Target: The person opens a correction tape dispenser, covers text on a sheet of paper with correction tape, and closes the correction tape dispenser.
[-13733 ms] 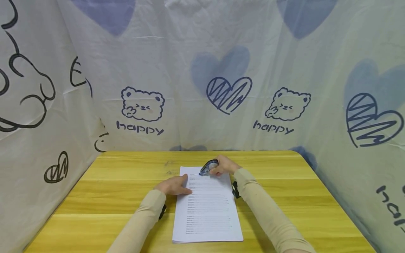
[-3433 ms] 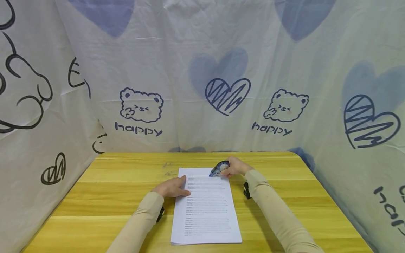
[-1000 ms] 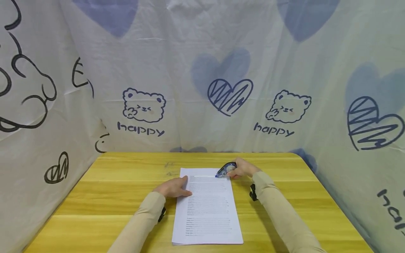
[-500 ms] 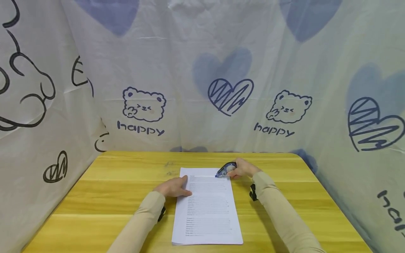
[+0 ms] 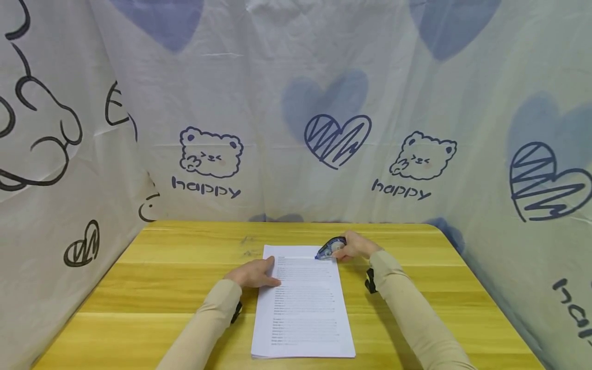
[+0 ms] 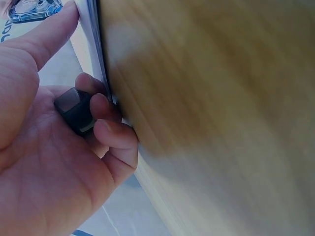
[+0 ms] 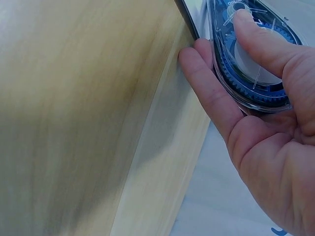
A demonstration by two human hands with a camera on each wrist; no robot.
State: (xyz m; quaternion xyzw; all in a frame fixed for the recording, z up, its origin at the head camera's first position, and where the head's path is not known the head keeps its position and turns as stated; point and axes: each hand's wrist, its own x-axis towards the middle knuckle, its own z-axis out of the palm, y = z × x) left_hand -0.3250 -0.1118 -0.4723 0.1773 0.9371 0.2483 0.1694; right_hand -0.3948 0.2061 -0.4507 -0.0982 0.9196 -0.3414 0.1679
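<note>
My left hand (image 5: 252,273) rests at the left edge of a stack of printed paper (image 5: 305,329), thumb on the top sheet. In the left wrist view, its fingers (image 6: 110,130) curl over a small black block-like piece (image 6: 74,109), whose kind is unclear. My right hand (image 5: 353,245) grips a clear and blue correction tape (image 5: 330,247), its blue tip touching the sheet near the top printed lines. In the right wrist view, the thumb lies against the side of the tape's round case (image 7: 256,59), and fingertips sit beside the paper edge.
A yellow wood-grain table (image 5: 162,288) carries the stack. A patterned cloth (image 5: 268,103) hangs behind it and at both sides. Faint dark marks (image 5: 250,252) show on the tabletop left of the paper's top.
Over the earlier frames, the right hand and correction tape have moved to the right along the top lines; in the last second they barely move. The left hand stays at the paper's left edge.
</note>
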